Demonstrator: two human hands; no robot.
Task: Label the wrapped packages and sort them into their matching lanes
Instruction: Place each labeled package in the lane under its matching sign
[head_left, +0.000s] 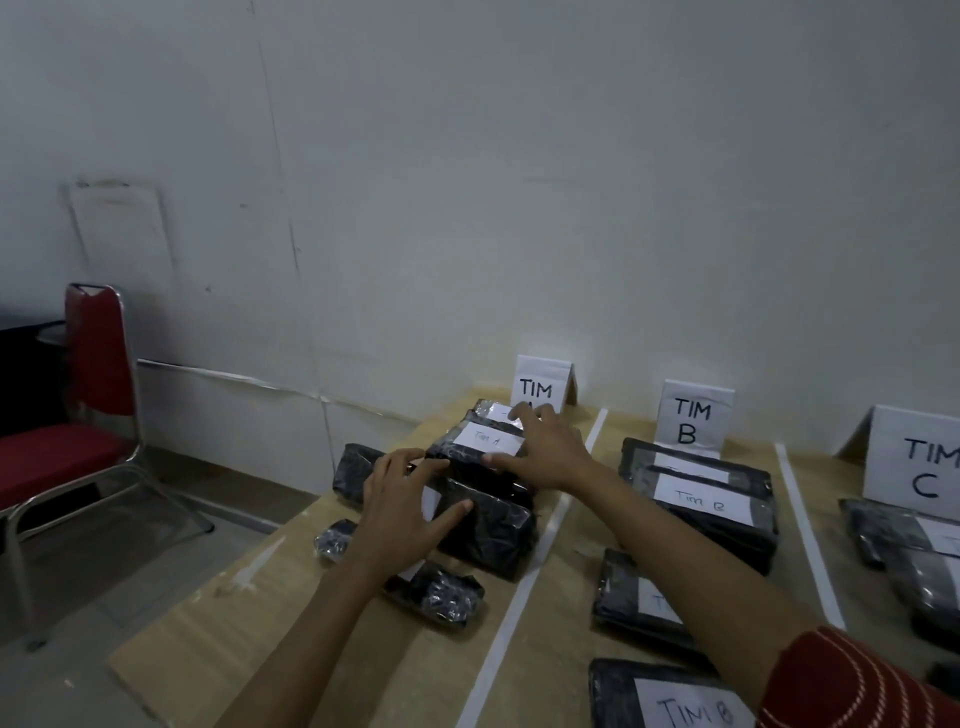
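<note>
Black wrapped packages with white labels lie on a wooden table (363, 649) split by white tape lines into lanes. In the left lane, under the "TIM A" sign (540, 387), a package labelled "Tim A" (485, 444) sits on top of a stack. My right hand (545, 447) rests on its right side with fingers spread. My left hand (402, 512) presses flat on a larger black package (493, 535) in front of the stack. Two smaller black packages (447, 597) (332, 540) lie nearer me in the same lane.
The "TIM B" sign (693, 418) heads the middle lane with several labelled packages (711, 501). The "TIM C" sign (919, 462) and its packages (898, 540) are at the right edge. A red chair (78, 415) stands left of the table, and a white wall lies behind.
</note>
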